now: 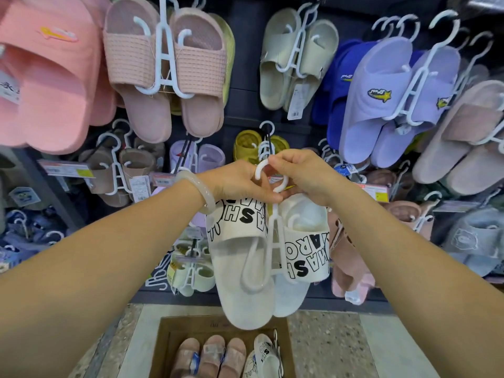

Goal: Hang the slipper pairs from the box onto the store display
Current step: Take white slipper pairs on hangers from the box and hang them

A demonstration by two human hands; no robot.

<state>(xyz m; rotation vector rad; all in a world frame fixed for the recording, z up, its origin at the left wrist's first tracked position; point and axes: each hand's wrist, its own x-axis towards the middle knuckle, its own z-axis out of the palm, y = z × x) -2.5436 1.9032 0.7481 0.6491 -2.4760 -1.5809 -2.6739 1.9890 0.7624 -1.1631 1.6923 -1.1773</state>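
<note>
Two bare forearms reach forward — left hand (240, 184) and right hand (302, 175) both pinch the white plastic hanger hook (263, 170); the white printed slipper pair (261, 255) hangs straight below the fingers, over the brown cardboard box (163, 347), hook just beneath the black display peg (270, 140)

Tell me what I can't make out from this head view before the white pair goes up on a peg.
- Hanger hook: partly covered by the left hand and right hand; its grip points are hidden.
- Target peg: not identifiable; the hands block the display behind them.
- Box: cut off by the bottom edge, so the remaining pairs cannot be counted.
- Price tags: print too small to read.
- White slippers: strap lettering only partly legible.
</note>
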